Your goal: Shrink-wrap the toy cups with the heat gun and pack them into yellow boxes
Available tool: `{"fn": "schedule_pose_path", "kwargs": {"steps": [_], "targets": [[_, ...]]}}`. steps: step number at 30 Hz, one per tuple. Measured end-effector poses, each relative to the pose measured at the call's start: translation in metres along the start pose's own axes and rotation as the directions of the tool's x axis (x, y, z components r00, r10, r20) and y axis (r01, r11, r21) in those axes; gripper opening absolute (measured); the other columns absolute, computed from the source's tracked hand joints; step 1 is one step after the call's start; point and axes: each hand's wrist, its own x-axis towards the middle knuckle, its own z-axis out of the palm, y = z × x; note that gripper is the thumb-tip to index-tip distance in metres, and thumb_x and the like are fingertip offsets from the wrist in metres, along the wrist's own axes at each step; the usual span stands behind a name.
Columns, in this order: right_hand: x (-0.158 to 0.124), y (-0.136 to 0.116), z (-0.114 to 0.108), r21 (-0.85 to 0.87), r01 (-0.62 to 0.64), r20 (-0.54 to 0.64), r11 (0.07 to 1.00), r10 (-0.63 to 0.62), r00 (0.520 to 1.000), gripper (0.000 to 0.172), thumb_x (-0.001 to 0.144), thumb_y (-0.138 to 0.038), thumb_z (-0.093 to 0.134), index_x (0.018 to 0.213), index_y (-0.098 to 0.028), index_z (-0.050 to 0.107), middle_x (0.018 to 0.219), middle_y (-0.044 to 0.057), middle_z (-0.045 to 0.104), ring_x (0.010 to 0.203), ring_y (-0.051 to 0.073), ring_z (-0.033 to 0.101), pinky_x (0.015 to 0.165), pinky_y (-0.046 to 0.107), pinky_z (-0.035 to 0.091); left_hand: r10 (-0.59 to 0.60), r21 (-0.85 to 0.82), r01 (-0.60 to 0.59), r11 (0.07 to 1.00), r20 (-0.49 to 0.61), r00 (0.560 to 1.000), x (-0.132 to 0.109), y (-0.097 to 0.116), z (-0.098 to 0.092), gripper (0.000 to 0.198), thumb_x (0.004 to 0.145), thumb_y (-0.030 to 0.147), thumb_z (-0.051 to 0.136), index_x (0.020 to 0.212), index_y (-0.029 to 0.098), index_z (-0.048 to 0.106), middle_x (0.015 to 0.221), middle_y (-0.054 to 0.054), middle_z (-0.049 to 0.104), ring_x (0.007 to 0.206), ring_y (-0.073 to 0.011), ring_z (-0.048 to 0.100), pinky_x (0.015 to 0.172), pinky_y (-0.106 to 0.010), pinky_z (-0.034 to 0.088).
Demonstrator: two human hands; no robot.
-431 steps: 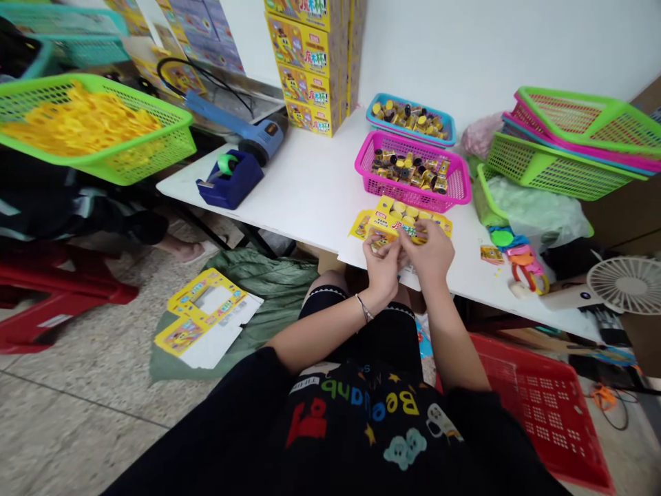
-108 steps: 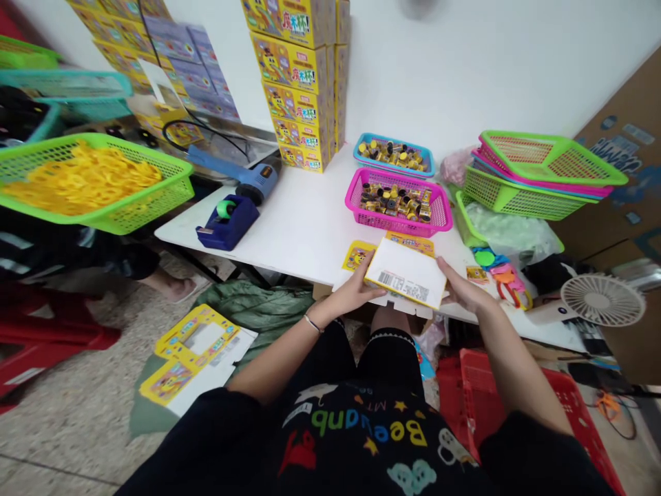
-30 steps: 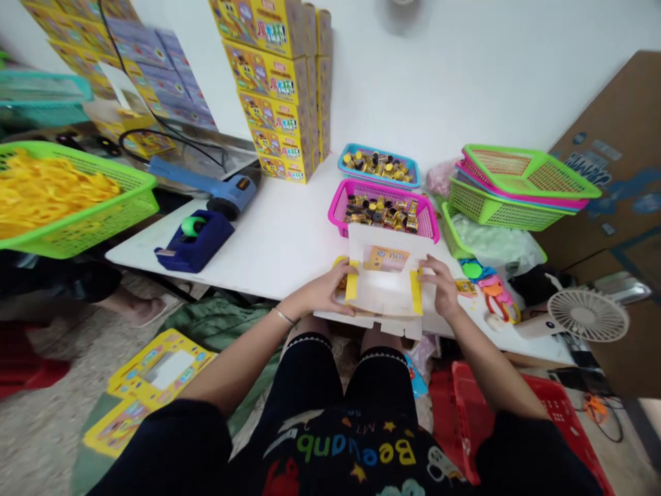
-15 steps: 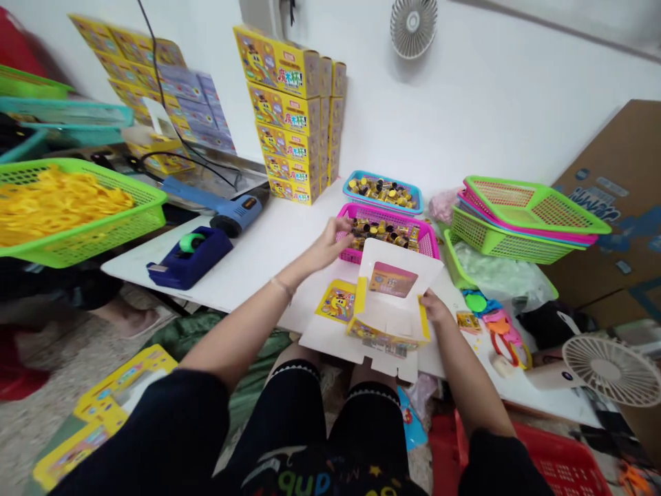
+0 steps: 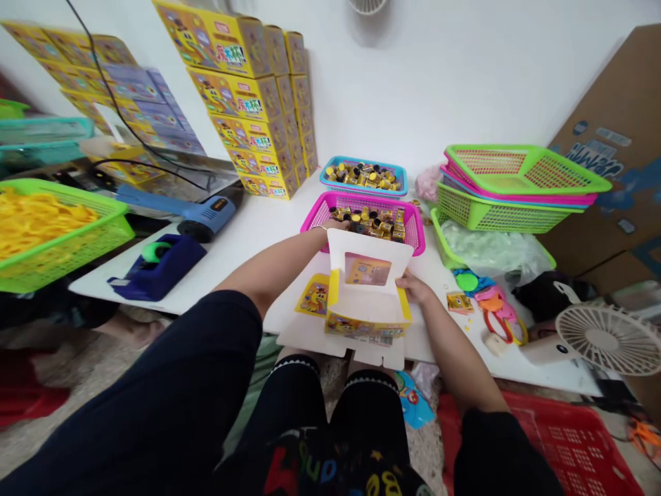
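An open yellow cardboard box (image 5: pixel 368 326) stands at the table's front edge. Its white lid with a cut-out window is raised, flaps hang at the front, and the white inside shows. At the box's right side, my right hand (image 5: pixel 412 284) is closed on the cardboard. My left hand (image 5: pixel 338 225) reaches into the pink basket (image 5: pixel 311 219), among small yellow-and-black cylinders (image 5: pixel 379 224). The raised lid and the cylinders hide most of its fingers, so I cannot see what they hold. A flat yellow printed card (image 5: pixel 314 295) lies left of the box.
Behind is a blue basket (image 5: pixel 330 180) of similar cylinders. Stacked yellow boxes (image 5: pixel 248 110), a heat gun (image 5: pixel 206 215) and a tape dispenser (image 5: pixel 160 272) stand left. On the right are stacked baskets (image 5: pixel 506 213) and a small fan (image 5: pixel 604 337).
My left hand has moved forward and down into the pink basket, its fingers now largely hidden. My right hand stays on the box. The camera view has shifted.
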Motion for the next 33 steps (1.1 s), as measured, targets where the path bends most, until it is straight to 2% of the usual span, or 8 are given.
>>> {"fn": "schedule_pose_path", "kwargs": {"steps": [7, 13, 17, 21, 24, 28, 30, 33], "targets": [[0.000, -0.001, 0.000, 0.027, 0.014, 0.036, 1.000, -0.015, 0.999, 0.072, 0.055, -0.049, 0.090, 0.113, -0.017, 0.063, 0.118, 0.016, 0.077, 0.109, 0.032, 0.074, 0.098, 0.048, 0.061, -0.120, 0.013, 0.119, 0.993, 0.082, 0.989, -0.008, 0.006, -0.010, 0.043, 0.094, 0.032, 0.071, 0.132, 0.013, 0.065, 0.118, -0.013, 0.073, 0.111, -0.0282, 0.070, 0.100, -0.044, 0.055], [-0.002, 0.000, -0.001, 0.021, 0.039, 0.057, 0.999, -0.040, 0.998, 0.067, 0.060, -0.050, 0.088, 0.113, -0.016, 0.065, 0.117, 0.016, 0.078, 0.110, 0.031, 0.074, 0.099, 0.048, 0.060, -0.132, -0.088, 0.126, 0.988, -0.076, 0.988, -0.030, 0.014, -0.066, 0.062, 0.076, 0.033, 0.081, 0.133, 0.015, 0.062, 0.112, -0.009, 0.075, 0.102, -0.0265, 0.071, 0.092, -0.032, 0.056], [-0.002, 0.001, -0.001, 0.017, 0.049, 0.067, 0.999, -0.050, 0.997, 0.063, 0.061, -0.050, 0.086, 0.111, -0.016, 0.065, 0.116, 0.016, 0.078, 0.113, 0.031, 0.073, 0.100, 0.047, 0.059, -0.163, -0.405, 0.066, 0.912, -0.209, 0.964, -0.083, 0.019, -0.128, 0.060, 0.078, 0.029, 0.079, 0.132, 0.016, 0.055, 0.085, 0.001, 0.067, 0.075, -0.0159, 0.065, 0.086, -0.040, 0.061], [-0.001, 0.002, -0.004, 0.026, 0.041, 0.068, 0.999, -0.043, 0.997, 0.061, 0.061, -0.048, 0.086, 0.109, -0.016, 0.065, 0.115, 0.016, 0.078, 0.113, 0.031, 0.073, 0.100, 0.046, 0.059, 0.020, -0.484, -0.168, 0.859, -0.296, 0.955, -0.170, 0.043, -0.167, 0.054, 0.079, 0.027, 0.075, 0.125, 0.017, 0.050, 0.088, 0.003, 0.061, 0.072, -0.0083, 0.058, 0.089, -0.044, 0.059], [-0.002, 0.005, -0.008, 0.037, 0.021, 0.049, 0.999, -0.023, 0.999, 0.058, 0.062, -0.043, 0.086, 0.109, -0.017, 0.065, 0.110, 0.013, 0.079, 0.107, 0.029, 0.075, 0.097, 0.043, 0.060, 0.285, -0.427, -0.311, 0.849, -0.125, 0.950, -0.213, 0.074, -0.156, 0.058, 0.069, 0.036, 0.083, 0.115, 0.019, 0.052, 0.097, 0.000, 0.064, 0.076, -0.0110, 0.060, 0.085, -0.036, 0.056], [-0.004, 0.008, -0.013, 0.038, 0.002, -0.001, 0.999, -0.002, 1.000, 0.053, 0.063, -0.037, 0.085, 0.107, -0.018, 0.064, 0.097, 0.006, 0.080, 0.089, 0.023, 0.077, 0.089, 0.037, 0.062, 0.568, -0.302, -0.513, 0.804, 0.131, 0.813, -0.211, 0.115, -0.094, 0.054, 0.067, 0.037, 0.081, 0.114, 0.020, 0.059, 0.106, -0.002, 0.069, 0.090, -0.0186, 0.065, 0.089, -0.032, 0.053], [-0.005, 0.008, -0.013, 0.038, -0.006, -0.018, 0.999, 0.007, 1.000, 0.055, 0.062, -0.035, 0.085, 0.109, -0.018, 0.064, 0.095, 0.004, 0.080, 0.085, 0.022, 0.076, 0.087, 0.036, 0.062, 0.591, -0.200, -0.556, 0.807, 0.267, 0.761, -0.196, 0.130, -0.061, 0.058, 0.063, 0.039, 0.081, 0.116, 0.022, 0.063, 0.112, -0.004, 0.070, 0.099, -0.0235, 0.065, 0.092, -0.034, 0.051], [-0.006, 0.006, -0.010, 0.018, -0.003, -0.028, 1.000, 0.003, 1.000, 0.063, 0.060, -0.037, 0.084, 0.117, -0.019, 0.063, 0.105, 0.006, 0.080, 0.095, 0.025, 0.076, 0.090, 0.039, 0.062, 0.453, -0.030, -0.502, 0.864, 0.479, 0.752, -0.174, 0.142, -0.029, 0.073, 0.058, 0.044, 0.081, 0.126, 0.024, 0.066, 0.123, -0.008, 0.070, 0.105, -0.0287, 0.066, 0.097, -0.037, 0.050]]}}
